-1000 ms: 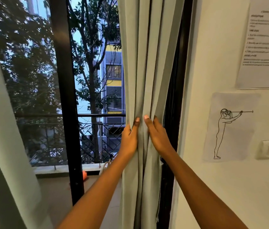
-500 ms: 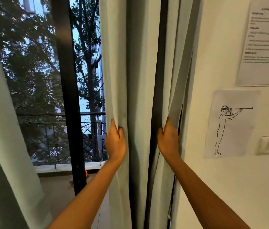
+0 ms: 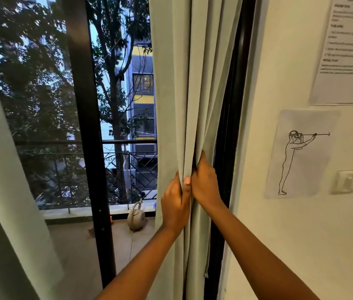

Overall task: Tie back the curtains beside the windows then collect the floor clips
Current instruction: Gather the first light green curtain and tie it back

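A pale grey-green curtain [image 3: 184,87] hangs in folds at the right side of the window, next to the white wall. My left hand [image 3: 174,204] grips its folds from the left, thumb on the cloth. Right beside it, my right hand [image 3: 203,182] grips the folds from the right, fingers tucked into the fabric. The two hands touch each other and bunch the curtain between them at about waist height of the window. A second curtain [image 3: 2,191] of the same colour hangs at the far left edge. No tie-back or floor clips show.
A black window frame [image 3: 89,126] stands left of the bunched curtain, another black frame [image 3: 229,126] right of it. Outside on the balcony floor lies a grey kettlebell-like object [image 3: 136,217]. On the wall hang a drawing sheet [image 3: 301,152], a printed sheet [image 3: 348,50] and a switch [image 3: 345,181].
My hands, spread apart on separate folds half a second ago, have come together and gathered the curtain into one bunch. More of the window and balcony shows on the left.
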